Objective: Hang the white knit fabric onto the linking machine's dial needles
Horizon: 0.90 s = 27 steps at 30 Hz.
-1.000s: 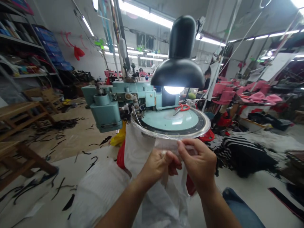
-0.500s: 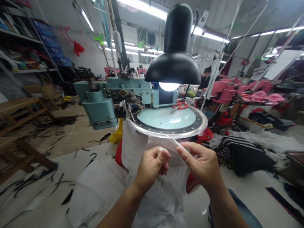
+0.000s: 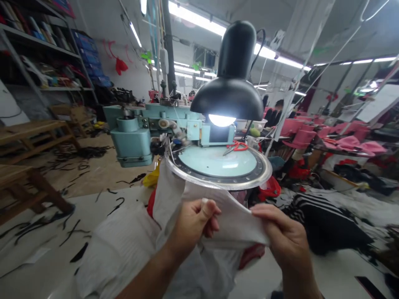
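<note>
Here, cloth meets round plate (tube lights overhead).

Right hand holds white fabric taut below a linking machine's dial; left hand curls nearby; red-handled scissors lie beyond both hands.

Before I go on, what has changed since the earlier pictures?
The right hand has moved right and a little down, away from the left hand, spreading the cloth it pinches wider. No new hold or release shows clearly. The left hand stays curled at the cloth, and the scissors still lie on the disc.
</note>
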Available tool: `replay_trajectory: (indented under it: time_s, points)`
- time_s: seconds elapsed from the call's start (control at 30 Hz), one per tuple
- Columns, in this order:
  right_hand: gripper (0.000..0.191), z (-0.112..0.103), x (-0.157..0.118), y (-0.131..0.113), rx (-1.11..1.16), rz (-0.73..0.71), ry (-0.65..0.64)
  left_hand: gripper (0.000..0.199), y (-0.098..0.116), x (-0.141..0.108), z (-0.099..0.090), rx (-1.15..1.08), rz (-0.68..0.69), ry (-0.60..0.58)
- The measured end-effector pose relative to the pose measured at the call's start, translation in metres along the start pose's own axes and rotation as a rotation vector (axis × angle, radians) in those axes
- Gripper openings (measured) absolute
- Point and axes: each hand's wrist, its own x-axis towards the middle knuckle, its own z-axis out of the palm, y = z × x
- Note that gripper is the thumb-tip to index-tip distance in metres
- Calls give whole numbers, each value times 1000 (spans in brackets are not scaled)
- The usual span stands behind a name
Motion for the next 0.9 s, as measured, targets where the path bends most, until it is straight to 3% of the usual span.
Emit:
replay_trajectory:
  time_s: [0.13, 0.33, 0.43, 0.53, 0.6, 0.67, 0.73, 0.8, 0.87, 0.9]
  points:
    - [18, 14, 26, -28, -114, -103, -186, 60, 0, -2, 11, -1, 19, 32]
    - [7, 23, 41, -38, -128, -70, 119, 60, 4, 7, 27, 67, 48, 77]
    - [13, 6, 45, -22, -154, 33, 150, 61, -2, 12, 35, 95, 46, 63]
    - [26, -14, 29, 19, -61, 281, 17, 62, -2, 4, 31, 186, 48, 38]
    - [40, -21, 3, 53, 11, 331, -88, 55, 13, -8, 20, 347, 85, -80]
    - [49, -24, -23, 81, 111, 329, -115, 40, 43, -16, 7, 576, 194, -188]
    - [49, -27, -38, 93, 277, 331, -156, 31, 82, -13, -1, 805, 387, -164]
    - [38, -35, -35, 87, 210, 270, -210, 25, 120, 8, -2, 1047, 508, -168]
    - [19, -45, -15, 66, 88, 101, -210, 23, 145, 40, 5, 1260, 492, -334]
    - [18, -50, -2, 54, 74, -10, -214, 23, 151, 56, 9, 1334, 462, -418]
